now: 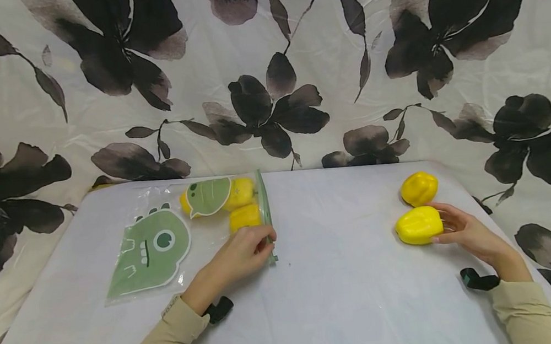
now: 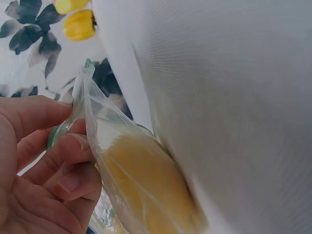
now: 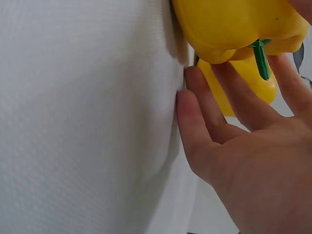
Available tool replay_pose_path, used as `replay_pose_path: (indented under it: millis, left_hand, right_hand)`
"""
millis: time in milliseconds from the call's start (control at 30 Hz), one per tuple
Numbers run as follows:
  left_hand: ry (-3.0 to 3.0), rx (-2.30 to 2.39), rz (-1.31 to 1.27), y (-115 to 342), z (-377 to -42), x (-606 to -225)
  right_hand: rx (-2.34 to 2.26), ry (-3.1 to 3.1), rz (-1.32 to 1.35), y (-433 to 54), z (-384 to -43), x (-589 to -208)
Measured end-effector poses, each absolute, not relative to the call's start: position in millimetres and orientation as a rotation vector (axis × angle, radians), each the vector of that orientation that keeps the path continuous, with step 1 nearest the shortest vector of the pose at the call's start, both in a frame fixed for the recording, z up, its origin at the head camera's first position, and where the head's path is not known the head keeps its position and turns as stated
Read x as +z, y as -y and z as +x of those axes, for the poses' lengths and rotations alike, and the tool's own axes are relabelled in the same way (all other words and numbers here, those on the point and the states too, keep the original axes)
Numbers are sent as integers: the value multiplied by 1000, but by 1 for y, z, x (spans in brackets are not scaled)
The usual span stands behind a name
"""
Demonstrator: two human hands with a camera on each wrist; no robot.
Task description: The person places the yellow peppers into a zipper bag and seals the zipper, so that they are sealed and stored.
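Observation:
On the left of the table lies a clear zip bag (image 1: 266,211) with a green dinosaur print and yellow bell peppers (image 1: 245,217) inside. My left hand (image 1: 240,253) pinches the bag's green-edged opening between thumb and fingers; in the left wrist view the plastic (image 2: 92,105) lifts there, beside a bagged pepper (image 2: 151,185). Over on the right, my right hand (image 1: 473,236) is at the end of a loose yellow bell pepper (image 1: 419,225), its fingers fairly straight and spread around the green stem (image 3: 262,61). Another yellow bell pepper (image 1: 419,188) sits just behind.
A white cloth covers the table (image 1: 335,277). Behind it hangs a pale curtain (image 1: 346,76) with dark flowers. Black wrist cameras (image 1: 219,310) are strapped on both wrists.

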State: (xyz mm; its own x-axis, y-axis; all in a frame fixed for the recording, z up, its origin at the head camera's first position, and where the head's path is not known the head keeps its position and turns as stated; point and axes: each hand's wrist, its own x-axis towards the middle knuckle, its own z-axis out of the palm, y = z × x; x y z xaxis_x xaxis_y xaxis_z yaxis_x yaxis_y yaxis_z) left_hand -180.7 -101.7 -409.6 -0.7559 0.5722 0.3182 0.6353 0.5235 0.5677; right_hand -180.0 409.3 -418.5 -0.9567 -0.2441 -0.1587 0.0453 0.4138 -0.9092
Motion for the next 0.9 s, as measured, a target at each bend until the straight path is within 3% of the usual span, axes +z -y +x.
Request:
replay_pose_path:
  millis: [433, 900]
  left_hand:
    - [2640, -1044, -1074, 102, -183, -412]
    - [2645, -1042, -1086, 102, -183, -412]
  right_hand:
    - [-1674, -2399, -147, -395, -181, -394]
    - [-1960, -2217, -283, -320, -202, -330]
